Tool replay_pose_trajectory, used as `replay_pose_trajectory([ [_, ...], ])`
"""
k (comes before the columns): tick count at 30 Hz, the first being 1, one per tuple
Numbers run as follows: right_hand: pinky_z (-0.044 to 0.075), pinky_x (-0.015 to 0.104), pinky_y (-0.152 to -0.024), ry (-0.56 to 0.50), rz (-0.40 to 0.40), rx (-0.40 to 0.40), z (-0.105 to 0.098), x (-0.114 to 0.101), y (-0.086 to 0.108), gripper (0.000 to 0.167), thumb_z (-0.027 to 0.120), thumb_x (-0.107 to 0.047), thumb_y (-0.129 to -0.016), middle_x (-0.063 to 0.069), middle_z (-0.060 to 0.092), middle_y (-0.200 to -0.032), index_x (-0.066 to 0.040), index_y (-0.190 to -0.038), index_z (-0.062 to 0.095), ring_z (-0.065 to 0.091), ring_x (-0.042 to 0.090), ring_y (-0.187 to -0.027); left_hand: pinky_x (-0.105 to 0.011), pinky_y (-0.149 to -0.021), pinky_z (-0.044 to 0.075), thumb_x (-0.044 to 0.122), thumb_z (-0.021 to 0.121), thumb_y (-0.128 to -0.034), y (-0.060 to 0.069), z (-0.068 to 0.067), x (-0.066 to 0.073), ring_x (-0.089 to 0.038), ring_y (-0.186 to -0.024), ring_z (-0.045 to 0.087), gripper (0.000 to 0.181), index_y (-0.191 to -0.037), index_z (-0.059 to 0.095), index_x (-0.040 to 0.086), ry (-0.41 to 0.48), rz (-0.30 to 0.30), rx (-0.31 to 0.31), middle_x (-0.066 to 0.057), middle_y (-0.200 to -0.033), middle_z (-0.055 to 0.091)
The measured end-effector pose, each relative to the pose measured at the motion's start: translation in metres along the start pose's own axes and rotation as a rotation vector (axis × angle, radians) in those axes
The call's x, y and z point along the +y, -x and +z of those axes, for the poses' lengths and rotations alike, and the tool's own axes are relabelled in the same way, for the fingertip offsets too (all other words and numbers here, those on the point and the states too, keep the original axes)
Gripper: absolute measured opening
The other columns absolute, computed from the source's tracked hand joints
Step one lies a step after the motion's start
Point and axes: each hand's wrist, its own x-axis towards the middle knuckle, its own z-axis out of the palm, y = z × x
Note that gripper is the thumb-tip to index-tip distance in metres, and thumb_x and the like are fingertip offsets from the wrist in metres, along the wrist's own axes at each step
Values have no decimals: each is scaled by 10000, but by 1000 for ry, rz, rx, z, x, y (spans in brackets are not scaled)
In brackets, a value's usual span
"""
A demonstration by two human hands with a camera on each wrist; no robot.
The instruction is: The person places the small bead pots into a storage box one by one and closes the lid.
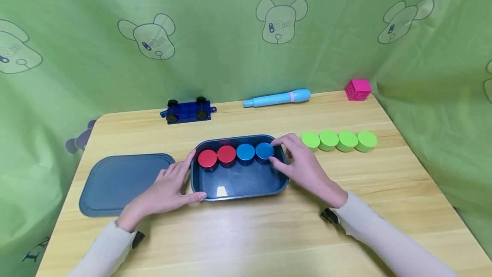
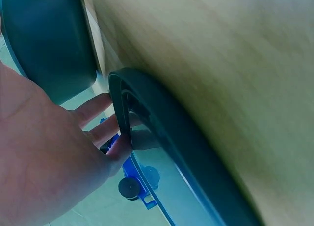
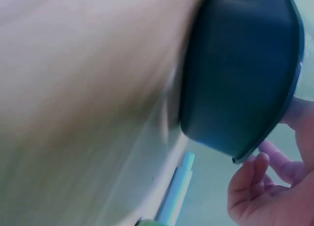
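A dark blue rectangular box [image 1: 242, 185] stands in the middle of the table. Along its far side sit two red round blocks [image 1: 217, 157] and a blue round block [image 1: 246, 153] in a row, with another blue round block [image 1: 265, 152] at the right end. My right hand [image 1: 303, 163] reaches over the box's right end and pinches that last blue block between thumb and fingers. At the box's left end, my left hand [image 1: 167, 187] rests spread, its thumb at the near corner and fingers along the side. In the right wrist view, the box wall hides the blocks.
Left of the box lies a dark blue lid [image 1: 119, 181]. Several green round blocks [image 1: 328, 140] form a row at the right. Along the back are a blue toy wagon base [image 1: 188, 111], a light blue pen-like stick [image 1: 276, 98] and a pink cube [image 1: 358, 89]; a green curtain [image 1: 223, 25] hangs behind.
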Motion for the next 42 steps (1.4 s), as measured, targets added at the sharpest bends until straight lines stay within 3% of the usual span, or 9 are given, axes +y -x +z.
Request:
replay_pose_trajectory([
  [7, 415, 254, -643, -68, 21, 69, -18, 11, 10, 315, 840, -55, -944, 2, 597, -986, -104, -1238, 739, 531, 179, -770, -801, -1183, 198, 750, 694, -950, 0, 0, 0, -520, -1565, 293, 1205, -1767, -71, 305, 2, 1, -4, -216, -1709, 363],
  [13, 406, 227, -649, -72, 51, 137, -37, 26, 18, 300, 825, -7, -936, 101, 569, -884, -85, -1213, 743, 522, 172, -761, -801, -1177, 209, 755, 693, -947, 0, 0, -1, -497, -1565, 304, 1207, -1767, -70, 306, 1, -3, -3, -202, -1714, 360],
  [27, 411, 196, -645, -14, 219, 166, -87, 70, 43, 377, 798, -85, -999, 107, 558, -1024, -37, -1355, 685, 499, 156, -760, -801, -1179, 206, 761, 692, -944, 0, 1, -2, -499, -1566, 301, 1209, -1767, -70, 309, -1, 2, -1, -198, -1716, 361],
  [35, 438, 198, -570, 60, 314, 188, -119, 106, 60, 442, 786, -157, -1030, 103, 565, -1102, -64, -1442, 657, 527, 126, -737, -796, -1177, 215, 771, 683, -943, 0, 1, -2, -483, -1567, 303, 1204, -1766, -70, 316, 4, -4, -6, -184, -1718, 357],
  [42, 453, 258, -505, 76, 377, 157, -140, 137, 67, 520, 761, -242, -1057, 143, 544, -1263, -80, -1524, 600, 527, 131, -730, -805, -1183, 189, 755, 686, -952, 1, 0, -1, -499, -1574, 285, 1197, -1767, -71, 310, 8, -13, -10, -195, -1725, 342],
])
